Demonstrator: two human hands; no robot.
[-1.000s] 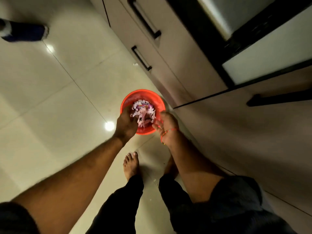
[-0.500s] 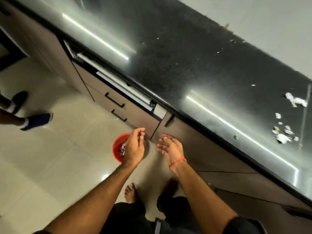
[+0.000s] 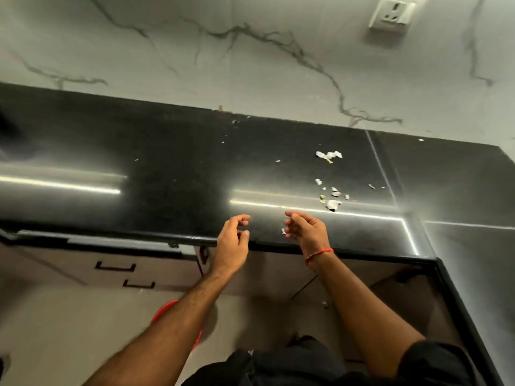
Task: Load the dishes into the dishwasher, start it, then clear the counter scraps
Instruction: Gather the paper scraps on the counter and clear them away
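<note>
Pale scraps (image 3: pixel 331 196) lie scattered on the black counter (image 3: pixel 172 174), with another small clump (image 3: pixel 328 155) farther back. My left hand (image 3: pixel 232 240) hovers at the counter's front edge, fingers loosely curled and empty. My right hand (image 3: pixel 306 232), with a red thread at the wrist, is raised beside it, fingers relaxed, just short of the nearest scraps. One small scrap (image 3: pixel 283 231) sits by its fingertips; whether it is held or lying on the counter I cannot tell. A red bin (image 3: pixel 164 309) stands on the floor, mostly hidden behind my left forearm.
Drawers with dark handles (image 3: pixel 115 266) sit under the counter at left. The counter turns a corner at right (image 3: pixel 446 274). A marbled wall (image 3: pixel 250 59) with a socket (image 3: pixel 393 12) backs the counter. My legs are below.
My view rose from the floor bin to the counter. Both hands left the red bin and lifted to the counter's front edge, toward the scraps.
</note>
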